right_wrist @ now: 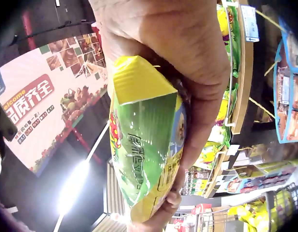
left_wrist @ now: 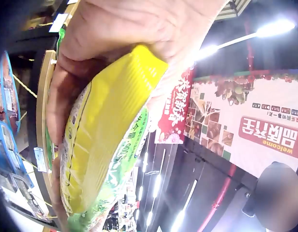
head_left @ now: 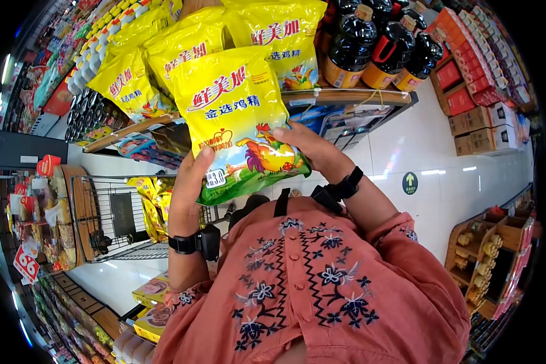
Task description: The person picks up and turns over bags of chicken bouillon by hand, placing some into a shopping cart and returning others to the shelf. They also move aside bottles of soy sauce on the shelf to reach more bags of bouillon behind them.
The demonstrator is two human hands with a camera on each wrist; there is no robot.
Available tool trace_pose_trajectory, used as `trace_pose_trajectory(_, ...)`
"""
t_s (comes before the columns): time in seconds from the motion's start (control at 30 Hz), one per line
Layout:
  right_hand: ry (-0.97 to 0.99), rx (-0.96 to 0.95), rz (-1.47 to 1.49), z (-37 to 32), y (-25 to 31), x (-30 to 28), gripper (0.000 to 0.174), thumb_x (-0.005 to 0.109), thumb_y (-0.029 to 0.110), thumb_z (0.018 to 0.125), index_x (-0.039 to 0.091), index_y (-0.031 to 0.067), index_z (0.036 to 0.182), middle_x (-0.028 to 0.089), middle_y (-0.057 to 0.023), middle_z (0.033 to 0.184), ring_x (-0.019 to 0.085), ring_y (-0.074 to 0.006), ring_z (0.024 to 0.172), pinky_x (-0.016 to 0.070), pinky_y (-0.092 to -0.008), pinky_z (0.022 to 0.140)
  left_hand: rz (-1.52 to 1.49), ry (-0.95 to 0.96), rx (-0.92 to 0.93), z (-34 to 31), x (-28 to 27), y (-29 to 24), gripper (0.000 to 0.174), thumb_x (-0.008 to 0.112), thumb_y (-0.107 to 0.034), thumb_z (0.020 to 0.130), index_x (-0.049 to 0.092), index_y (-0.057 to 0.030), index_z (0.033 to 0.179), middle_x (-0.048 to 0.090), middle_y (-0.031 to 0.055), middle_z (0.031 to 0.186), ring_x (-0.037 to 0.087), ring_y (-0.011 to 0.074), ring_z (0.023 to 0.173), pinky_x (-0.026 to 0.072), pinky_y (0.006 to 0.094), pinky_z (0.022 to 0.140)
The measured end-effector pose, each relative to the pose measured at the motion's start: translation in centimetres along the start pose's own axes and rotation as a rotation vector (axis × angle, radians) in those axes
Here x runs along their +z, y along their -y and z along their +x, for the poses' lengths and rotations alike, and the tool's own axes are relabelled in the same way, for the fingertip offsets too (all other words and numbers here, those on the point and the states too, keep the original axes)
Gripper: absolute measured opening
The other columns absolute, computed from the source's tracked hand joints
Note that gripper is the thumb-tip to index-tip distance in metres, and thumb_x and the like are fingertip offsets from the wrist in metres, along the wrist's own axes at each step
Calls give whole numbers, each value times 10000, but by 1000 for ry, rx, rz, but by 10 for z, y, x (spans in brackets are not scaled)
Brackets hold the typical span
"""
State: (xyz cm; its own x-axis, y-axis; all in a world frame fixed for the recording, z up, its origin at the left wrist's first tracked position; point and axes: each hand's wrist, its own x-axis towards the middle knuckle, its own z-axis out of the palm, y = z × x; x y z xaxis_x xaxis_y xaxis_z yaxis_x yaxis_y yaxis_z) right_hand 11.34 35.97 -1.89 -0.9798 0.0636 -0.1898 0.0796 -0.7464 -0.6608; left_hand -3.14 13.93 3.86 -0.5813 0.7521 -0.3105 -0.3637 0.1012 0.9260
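Note:
In the head view, a yellow and green bag with a rooster picture is held up by its lower part in front of the shelf. My left hand grips its left side, thumb on the printed front beside a small white label. On the other side my right hand holds it, thumb on the front near the rooster. The left wrist view shows the bag's yellow end within the left hand. Fingers of the right hand curl along the green end of the bag in the right wrist view.
Similar yellow bags stand on the shelf behind, with dark bottles to their right. A wire cart at the left holds yellow packets. Wooden shelf edge runs beyond the hands; tiled floor lies at right.

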Motion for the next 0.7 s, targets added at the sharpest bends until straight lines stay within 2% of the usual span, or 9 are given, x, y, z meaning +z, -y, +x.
trace_pose_trajectory(0.1,5,91,64,-8,0,3,619,687,327,956,467,-20,1419,628,-176,1310,683,-218,1098,584,-345,921,-64,39,-31,-16,17,-17,575,516,-425,1040,530,54,1358,652,151,1267,667,193,1107,531,309,945)
trace_pose_trajectory(0.2,-23,177,154,-12,-6,5,594,652,342,978,473,-8,1423,635,-172,1305,689,-214,1089,595,-347,903,-52,56,-72,-34,31,-36,590,556,-426,1022,540,55,1363,657,139,1262,656,178,1117,511,324,966)
trace_pose_trajectory(0.23,-22,198,164,-12,-10,3,584,640,347,985,477,-4,1423,639,-170,1300,693,-212,1082,600,-347,894,-31,8,-60,-36,33,-33,587,537,-452,1023,568,46,1334,678,138,1223,679,170,1075,560,320,885)
trace_pose_trajectory(0.33,-49,241,198,-10,-18,-1,532,606,342,1006,498,14,1412,661,-155,1272,705,-200,1053,611,-348,869,-35,-38,-116,-37,25,-21,566,544,-442,1019,580,40,1313,690,140,1193,705,177,1017,600,315,772)
trace_pose_trajectory(0.37,-47,259,194,-11,-18,-2,522,604,335,1009,502,15,1408,662,-153,1272,705,-199,1054,608,-340,871,-109,-70,-147,-40,30,-22,539,557,-422,1012,590,35,1296,699,142,1171,721,183,973,611,312,693)
trace_pose_trajectory(0.47,-31,280,128,-18,-16,0,526,627,324,997,507,14,1405,655,-145,1287,692,-198,1080,590,-328,896,-81,-44,-173,-45,26,-18,530,561,-399,1010,582,40,1306,702,139,1162,720,181,975,609,317,736)
trace_pose_trajectory(0.5,-22,279,95,-21,-15,3,534,639,322,990,508,13,1405,651,-142,1294,686,-198,1092,582,-326,908,-23,-61,-105,-51,30,-18,515,577,-351,1005,553,40,1339,686,140,1198,705,187,1021,599,328,813)
trace_pose_trajectory(0.63,53,103,-50,-33,-8,15,594,718,286,929,508,13,1413,617,-117,1340,626,-197,1165,505,-347,1003,-170,8,-144,-41,3,17,573,651,-224,948,456,15,1431,592,155,1354,634,232,1168,543,344,961)
trace_pose_trajectory(0.7,17,75,-246,-40,-5,12,642,754,298,888,516,4,1408,625,-113,1323,618,-188,1157,477,-329,1015,-45,-4,-57,-45,-3,25,596,588,-240,975,395,21,1475,555,158,1399,610,248,1206,516,377,1003)
